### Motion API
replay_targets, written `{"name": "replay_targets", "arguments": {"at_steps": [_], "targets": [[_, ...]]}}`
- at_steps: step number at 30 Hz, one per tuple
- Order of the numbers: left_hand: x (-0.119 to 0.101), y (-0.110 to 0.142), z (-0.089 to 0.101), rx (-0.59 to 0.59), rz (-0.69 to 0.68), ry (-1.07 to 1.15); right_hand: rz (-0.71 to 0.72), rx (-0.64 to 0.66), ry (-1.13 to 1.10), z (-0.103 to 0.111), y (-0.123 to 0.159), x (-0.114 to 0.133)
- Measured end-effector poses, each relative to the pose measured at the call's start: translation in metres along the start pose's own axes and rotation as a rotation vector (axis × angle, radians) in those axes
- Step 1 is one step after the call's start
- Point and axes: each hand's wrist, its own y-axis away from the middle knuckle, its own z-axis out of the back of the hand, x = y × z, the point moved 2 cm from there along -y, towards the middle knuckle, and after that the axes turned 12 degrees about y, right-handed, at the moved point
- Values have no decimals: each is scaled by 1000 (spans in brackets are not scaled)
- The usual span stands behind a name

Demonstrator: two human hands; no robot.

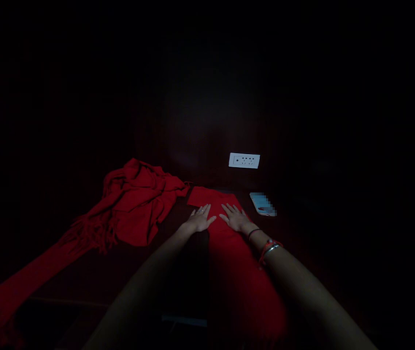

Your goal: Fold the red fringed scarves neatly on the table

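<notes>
A long red cloth [234, 272], perhaps a scarf, lies flat in a strip from the back of the dark table down toward me. My left hand [199, 221] rests on its left edge with the fingers spread, a ring on one finger. Across from it, my right hand [235, 218] lies flat near the cloth's right edge, fingers apart, bracelets on the wrist. Neither hand grips anything. On the left sits a crumpled red fringed scarf [137, 199], its tail trailing toward the lower left.
A phone-like device [261, 204], partly pixelated, lies on the table right of the cloth. Behind it, a white socket panel [244, 160] is set in the dark back surface. The surroundings are too dark to make out.
</notes>
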Motion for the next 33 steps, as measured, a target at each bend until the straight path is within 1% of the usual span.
{"name": "replay_targets", "arguments": {"at_steps": [2, 5, 8, 10, 12, 14, 15, 16, 17, 18, 20, 22, 24, 26, 28, 29, 31, 33], "targets": [[1, 3, -4, 52, -18, -22, -53, 50, -15, -12, 7, 4], [-4, 16, -4, 135, -80, -32, -89, 100, -9, -15, 32, 6], [-13, 30, 1, 175, -152, -23, -87, 169, -3, -3, 56, 2], [-18, 34, 6, 142, -179, -23, -33, 172, -22, 9, 60, -6], [-19, 28, 13, 30, -146, -29, 11, 122, -57, 23, 49, -17], [-16, 16, 19, -106, -67, -22, 1, 28, -69, 33, 28, -29], [-12, 8, 20, -138, -20, -13, -7, -21, -59, 35, 16, -33], [-8, 0, 19, -131, 25, -5, 12, -50, -44, 35, 4, -35], [-3, -7, 17, -97, 61, -3, 54, -44, -32, 32, -7, -35], [2, -13, 14, -47, 91, -9, 105, 1, -26, 26, -15, -34], [12, -20, 9, 46, 136, -41, 167, 157, -32, 9, -26, -30], [20, -23, 7, 79, 162, -75, 136, 273, -41, -8, -30, -29], [26, -21, 8, 94, 196, -91, 96, 304, -45, -17, -31, -30], [27, -19, 10, 86, 222, -96, 117, 315, -51, -18, -32, -33], [27, -18, 12, 31, 204, -95, 161, 275, -78, -10, -38, -37], [26, -18, 13, -30, 176, -94, 165, 224, -91, -3, -43, -38], [26, -20, 15, -193, 130, -91, 117, 98, -94, 11, -56, -40], [30, -21, 18, -331, 141, -91, 28, 39, -61, 21, -74, -39]]}}
